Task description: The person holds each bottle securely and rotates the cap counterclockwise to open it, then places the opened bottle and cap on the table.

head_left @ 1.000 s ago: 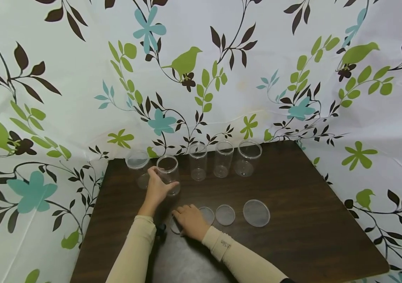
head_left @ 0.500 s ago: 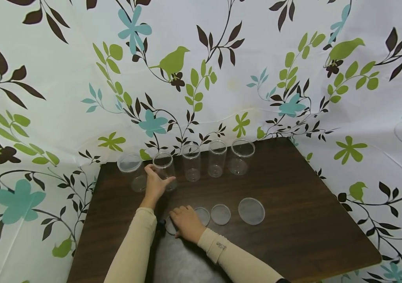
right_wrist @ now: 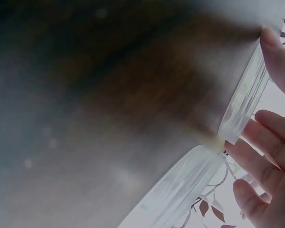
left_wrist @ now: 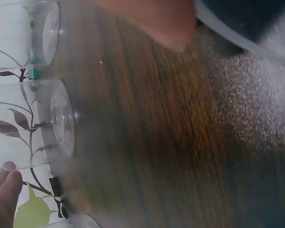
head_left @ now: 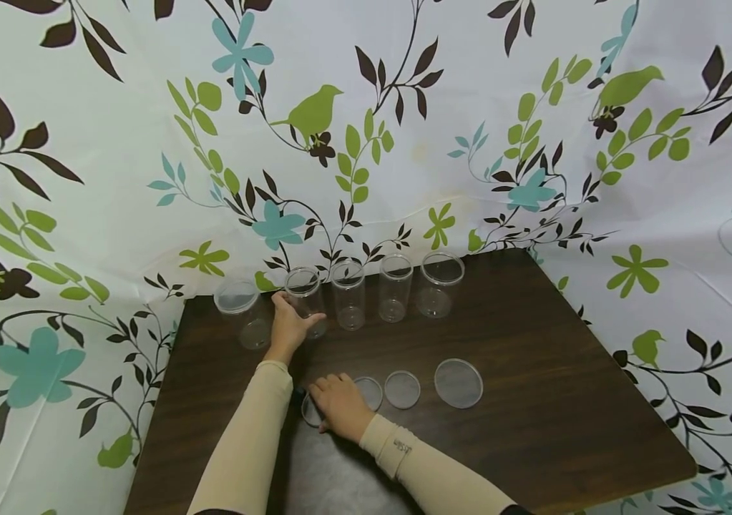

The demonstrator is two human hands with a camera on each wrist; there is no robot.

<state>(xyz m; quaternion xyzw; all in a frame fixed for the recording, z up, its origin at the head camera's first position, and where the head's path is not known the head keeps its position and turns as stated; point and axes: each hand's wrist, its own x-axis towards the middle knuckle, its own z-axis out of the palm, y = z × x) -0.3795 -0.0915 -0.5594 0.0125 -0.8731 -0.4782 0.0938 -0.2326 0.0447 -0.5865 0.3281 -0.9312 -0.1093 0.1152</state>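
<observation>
In the head view my left hand [head_left: 291, 325] grips a clear plastic jar [head_left: 305, 282] without a lid, fingers at its left side and thumb across its front. The left wrist view shows its fingertips [left_wrist: 8, 178] against the clear wall of the jar [left_wrist: 54, 118]. Nearer me, my right hand [head_left: 343, 404] is low over the table, holding a round clear lid [head_left: 311, 413] by its edge. In the right wrist view the thumb and a finger meet two ends of the rim of this lid [right_wrist: 242, 99]; the palm side is partly out of frame.
Three lidless clear jars, one the far right jar [head_left: 435, 300], line the back of the dark wooden table [head_left: 533, 415]. A lidded jar [head_left: 240, 300] stands at left. Right of my right hand lie a small lid [head_left: 402, 390], a larger lid [head_left: 459, 384] and a part-hidden lid [head_left: 369, 392].
My left hand has shifted the jar backward and slightly right, closer to the row. The right hand stays on its lid. The head view swung slightly between the first two frames.
</observation>
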